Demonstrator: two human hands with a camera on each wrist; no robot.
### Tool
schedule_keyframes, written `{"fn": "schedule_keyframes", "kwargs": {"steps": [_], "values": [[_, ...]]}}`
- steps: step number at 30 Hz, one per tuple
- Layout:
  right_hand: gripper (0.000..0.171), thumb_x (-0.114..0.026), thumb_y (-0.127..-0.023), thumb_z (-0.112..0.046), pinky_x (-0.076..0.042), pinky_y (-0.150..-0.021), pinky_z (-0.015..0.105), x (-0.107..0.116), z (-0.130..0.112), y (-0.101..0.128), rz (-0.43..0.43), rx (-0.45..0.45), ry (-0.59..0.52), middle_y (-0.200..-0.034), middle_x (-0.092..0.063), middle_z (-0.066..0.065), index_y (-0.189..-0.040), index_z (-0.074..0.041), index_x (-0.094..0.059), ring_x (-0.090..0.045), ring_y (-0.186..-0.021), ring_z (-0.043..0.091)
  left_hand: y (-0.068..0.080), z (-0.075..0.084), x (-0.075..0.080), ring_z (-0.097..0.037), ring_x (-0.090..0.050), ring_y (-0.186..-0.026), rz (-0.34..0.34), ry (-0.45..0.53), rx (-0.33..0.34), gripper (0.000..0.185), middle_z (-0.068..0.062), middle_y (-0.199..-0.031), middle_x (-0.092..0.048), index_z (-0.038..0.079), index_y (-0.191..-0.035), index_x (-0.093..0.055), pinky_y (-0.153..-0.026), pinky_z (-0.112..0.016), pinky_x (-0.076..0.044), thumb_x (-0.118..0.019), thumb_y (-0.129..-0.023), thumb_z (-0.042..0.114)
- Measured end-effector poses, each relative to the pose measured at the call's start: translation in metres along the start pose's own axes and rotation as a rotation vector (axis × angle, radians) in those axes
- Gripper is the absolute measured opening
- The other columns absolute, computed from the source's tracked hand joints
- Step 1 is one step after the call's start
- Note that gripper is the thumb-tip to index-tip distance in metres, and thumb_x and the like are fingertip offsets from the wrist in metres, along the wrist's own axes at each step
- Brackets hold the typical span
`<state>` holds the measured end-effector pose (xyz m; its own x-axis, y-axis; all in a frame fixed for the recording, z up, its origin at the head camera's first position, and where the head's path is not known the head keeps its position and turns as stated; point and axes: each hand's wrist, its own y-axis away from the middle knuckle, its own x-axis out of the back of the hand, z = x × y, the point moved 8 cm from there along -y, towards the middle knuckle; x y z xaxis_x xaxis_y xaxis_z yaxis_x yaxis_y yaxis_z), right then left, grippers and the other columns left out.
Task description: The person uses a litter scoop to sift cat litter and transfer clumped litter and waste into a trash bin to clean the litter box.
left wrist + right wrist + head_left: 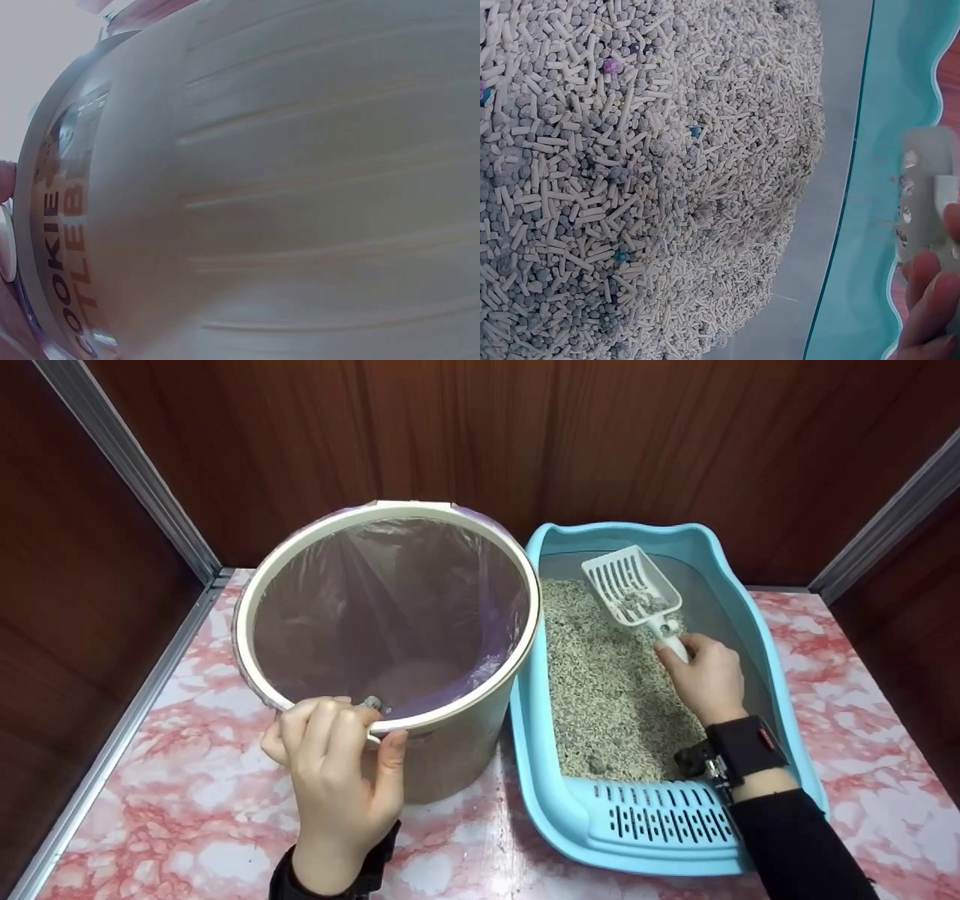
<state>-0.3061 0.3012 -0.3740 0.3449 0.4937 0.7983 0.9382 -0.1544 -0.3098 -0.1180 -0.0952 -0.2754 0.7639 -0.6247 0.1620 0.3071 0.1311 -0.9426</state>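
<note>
A beige bin [450,735] lined with a purple bag [390,600] stands on the left. My left hand [337,765] grips its near rim, fingers curled over the edge. In the left wrist view the bin's ribbed wall [300,187] fills the picture. To the right lies a light blue litter tray [652,832] holding pale litter [600,690]. My right hand [705,679] holds the handle of a white slotted scoop [634,585], lifted above the litter with a few grey clumps in it. The right wrist view shows litter pellets [630,187], the tray wall [855,285] and the scoop handle [926,187].
Bin and tray sit on a pink-and-white marble-patterned surface [187,780]. Dark wood panels [525,435] with metal corner strips close in the back and both sides. A grille step [660,814] forms the tray's near end.
</note>
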Motion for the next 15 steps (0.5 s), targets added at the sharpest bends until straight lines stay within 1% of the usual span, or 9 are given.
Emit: {"fn": "schedule_keyframes", "kwargs": {"steps": [2, 5, 11, 15], "values": [[0.033, -0.061, -0.098, -0.032, -0.027, -0.054, 0.031, -0.0009, -0.0004, -0.0003, -0.008, 0.008, 0.002, -0.061, -0.049, 0.004, -0.077, -0.007, -0.061, -0.038, -0.053, 0.018, 0.0003, -0.0003, -0.0001, -0.031, -0.045, -0.083, 0.001, 0.000, 0.000, 0.051, -0.007, -0.070, -0.051, 0.004, -0.075, -0.056, -0.086, -0.046, -0.018, -0.048, -0.102, 0.046], [0.035, -0.058, -0.100, -0.032, -0.027, -0.053, 0.031, -0.0016, -0.0001, -0.0006, -0.018, 0.012, 0.006, -0.060, -0.047, 0.002, -0.076, -0.007, -0.059, -0.038, -0.051, 0.017, 0.0009, -0.0004, -0.0003, -0.031, -0.045, -0.083, 0.001, -0.001, -0.001, 0.050, -0.007, -0.070, -0.051, 0.004, -0.075, -0.056, -0.086, -0.046, -0.018, -0.048, -0.102, 0.046], [0.031, -0.061, -0.098, -0.031, -0.031, -0.054, 0.032, -0.0006, 0.0000, -0.0009, -0.012, 0.006, 0.014, -0.065, -0.057, 0.009, -0.083, -0.004, -0.066, -0.043, -0.053, 0.018, 0.0008, -0.0002, -0.0005, -0.031, -0.045, -0.084, 0.001, 0.002, -0.003, 0.050, -0.008, -0.071, -0.052, 0.004, -0.075, -0.056, -0.087, -0.046, -0.018, -0.048, -0.102, 0.046], [0.028, -0.068, -0.093, -0.028, -0.034, -0.056, 0.031, 0.0028, -0.0007, -0.0006, 0.009, 0.000, 0.012, -0.077, -0.068, 0.018, -0.094, 0.000, -0.072, -0.052, -0.058, 0.022, -0.0003, 0.0004, -0.0003, -0.031, -0.044, -0.083, 0.005, 0.002, -0.007, 0.050, -0.008, -0.070, -0.052, 0.004, -0.075, -0.056, -0.086, -0.046, -0.018, -0.048, -0.102, 0.046]]}}
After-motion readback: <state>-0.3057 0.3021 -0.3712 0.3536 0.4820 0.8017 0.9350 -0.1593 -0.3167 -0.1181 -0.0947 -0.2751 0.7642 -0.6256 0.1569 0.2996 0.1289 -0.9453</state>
